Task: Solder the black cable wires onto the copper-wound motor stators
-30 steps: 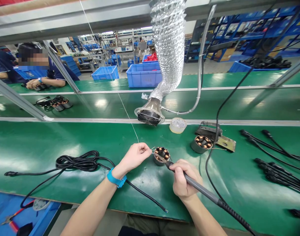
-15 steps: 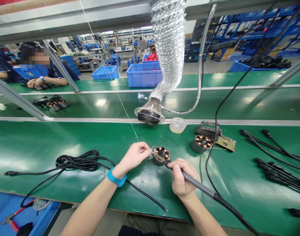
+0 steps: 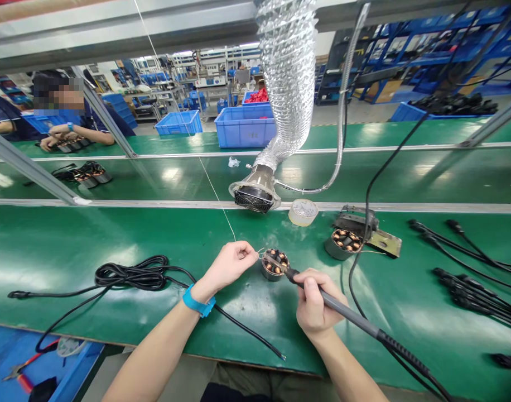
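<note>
A small round motor stator [image 3: 274,264] with copper coils sits on the green bench. My left hand [image 3: 230,265], with a blue wrist strap, pinches a thin solder wire [image 3: 216,192] that comes down from above; its fingertips are at the stator's left rim. My right hand [image 3: 316,304] is closed round the grey handle of a soldering iron [image 3: 347,315], whose tip rests on the stator's top. The iron's black cord [image 3: 410,360] trails off to the lower right.
A fume duct with a fan mouth [image 3: 255,195] hangs just behind the stator. A tape roll [image 3: 303,213], a second stator [image 3: 344,243] by an iron stand [image 3: 379,237], and black cables [image 3: 132,276] [image 3: 468,279] lie around. Another person [image 3: 67,120] works at the far left bench.
My right hand has shifted slightly right and the iron's tip moved up across the stator's top. The left hand stays pinched at the stator's left rim.
</note>
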`<act>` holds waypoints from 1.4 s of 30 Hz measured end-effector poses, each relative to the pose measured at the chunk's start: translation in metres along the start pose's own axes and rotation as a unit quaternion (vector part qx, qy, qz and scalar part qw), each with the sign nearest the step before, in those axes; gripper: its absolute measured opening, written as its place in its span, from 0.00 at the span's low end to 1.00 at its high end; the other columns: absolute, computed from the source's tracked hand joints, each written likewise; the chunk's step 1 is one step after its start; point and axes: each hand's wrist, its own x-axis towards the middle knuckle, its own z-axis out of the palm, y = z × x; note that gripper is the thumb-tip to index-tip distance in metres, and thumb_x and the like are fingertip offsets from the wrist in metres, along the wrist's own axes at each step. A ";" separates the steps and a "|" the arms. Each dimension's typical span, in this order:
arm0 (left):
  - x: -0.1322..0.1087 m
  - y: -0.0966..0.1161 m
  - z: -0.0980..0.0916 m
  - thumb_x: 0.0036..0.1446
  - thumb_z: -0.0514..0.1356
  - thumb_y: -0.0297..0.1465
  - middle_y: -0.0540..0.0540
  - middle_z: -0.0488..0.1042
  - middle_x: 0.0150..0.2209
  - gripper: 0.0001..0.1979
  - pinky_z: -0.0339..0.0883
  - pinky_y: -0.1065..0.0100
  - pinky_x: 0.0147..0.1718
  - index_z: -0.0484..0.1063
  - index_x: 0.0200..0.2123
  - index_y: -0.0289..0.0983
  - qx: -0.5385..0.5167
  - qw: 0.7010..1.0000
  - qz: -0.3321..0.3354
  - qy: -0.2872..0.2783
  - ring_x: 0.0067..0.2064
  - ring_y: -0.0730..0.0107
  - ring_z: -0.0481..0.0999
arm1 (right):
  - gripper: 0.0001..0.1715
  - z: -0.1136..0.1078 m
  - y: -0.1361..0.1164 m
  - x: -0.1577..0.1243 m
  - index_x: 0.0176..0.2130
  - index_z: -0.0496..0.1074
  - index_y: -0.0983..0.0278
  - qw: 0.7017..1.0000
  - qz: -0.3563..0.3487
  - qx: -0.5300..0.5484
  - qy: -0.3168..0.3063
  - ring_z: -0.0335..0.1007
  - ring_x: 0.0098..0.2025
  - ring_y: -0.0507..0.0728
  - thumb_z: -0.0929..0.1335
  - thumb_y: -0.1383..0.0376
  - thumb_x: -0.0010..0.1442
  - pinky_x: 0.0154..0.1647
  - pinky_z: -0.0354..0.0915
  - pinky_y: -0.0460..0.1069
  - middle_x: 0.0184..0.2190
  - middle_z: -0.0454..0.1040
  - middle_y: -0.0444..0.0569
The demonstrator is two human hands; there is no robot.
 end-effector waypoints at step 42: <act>0.005 0.001 -0.013 0.49 0.68 0.45 0.55 0.59 0.21 0.21 0.37 0.74 0.19 0.71 0.29 0.31 -0.176 0.978 -0.091 -0.063 0.19 0.85 0.47 | 0.13 -0.001 0.000 0.000 0.32 0.72 0.63 1.000 0.002 -0.017 0.025 0.72 0.25 0.56 0.62 0.62 0.63 0.27 0.69 0.51 0.21 0.71 0.45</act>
